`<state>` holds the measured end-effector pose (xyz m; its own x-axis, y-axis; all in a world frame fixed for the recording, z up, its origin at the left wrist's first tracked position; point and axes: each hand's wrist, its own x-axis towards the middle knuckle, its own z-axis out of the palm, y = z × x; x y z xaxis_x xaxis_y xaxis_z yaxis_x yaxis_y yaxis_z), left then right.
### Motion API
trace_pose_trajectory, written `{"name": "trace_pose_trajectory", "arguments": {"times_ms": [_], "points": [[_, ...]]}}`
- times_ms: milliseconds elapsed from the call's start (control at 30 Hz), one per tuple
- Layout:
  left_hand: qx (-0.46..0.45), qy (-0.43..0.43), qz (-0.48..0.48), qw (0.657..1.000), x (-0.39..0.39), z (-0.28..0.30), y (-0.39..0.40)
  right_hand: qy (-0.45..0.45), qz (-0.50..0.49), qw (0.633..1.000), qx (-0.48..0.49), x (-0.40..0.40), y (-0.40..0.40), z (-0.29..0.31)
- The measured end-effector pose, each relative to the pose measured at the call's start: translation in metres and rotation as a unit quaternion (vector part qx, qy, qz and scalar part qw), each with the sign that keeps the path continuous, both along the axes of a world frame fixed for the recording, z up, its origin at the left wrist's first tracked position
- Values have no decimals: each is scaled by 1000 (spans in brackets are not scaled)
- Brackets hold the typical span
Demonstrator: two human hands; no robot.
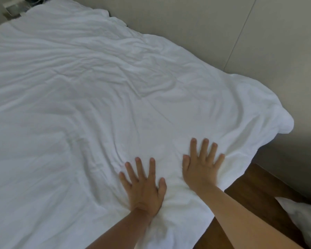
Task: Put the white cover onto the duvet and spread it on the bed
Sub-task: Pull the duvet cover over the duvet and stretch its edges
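The white covered duvet point(97, 90) lies spread and wrinkled over the bed, filling the left and middle of the scene from the near edge to the far left corner, where a small blurred fixture point(13, 8) shows beside the wall. The left hand point(144, 186) presses flat on its near part with fingers spread, and just to the right the right hand point(201, 164) lies flat too, fingers splayed, near the duvet's right edge. Farther right come the beige wall panels point(223, 33), a strip of brown wooden floor point(255, 194) and a white bundle point(302, 218) at the near right corner
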<state>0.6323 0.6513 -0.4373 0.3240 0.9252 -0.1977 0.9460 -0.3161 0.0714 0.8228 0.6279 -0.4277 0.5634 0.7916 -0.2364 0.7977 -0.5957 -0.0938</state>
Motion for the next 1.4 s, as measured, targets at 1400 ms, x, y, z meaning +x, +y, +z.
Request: {"name": "trace_pose_trajectory", "arguments": {"times_ms": [1400], "points": [[82, -241, -198, 947, -490, 28, -265, 174, -26, 943, 281, -525, -335, 7]]}}
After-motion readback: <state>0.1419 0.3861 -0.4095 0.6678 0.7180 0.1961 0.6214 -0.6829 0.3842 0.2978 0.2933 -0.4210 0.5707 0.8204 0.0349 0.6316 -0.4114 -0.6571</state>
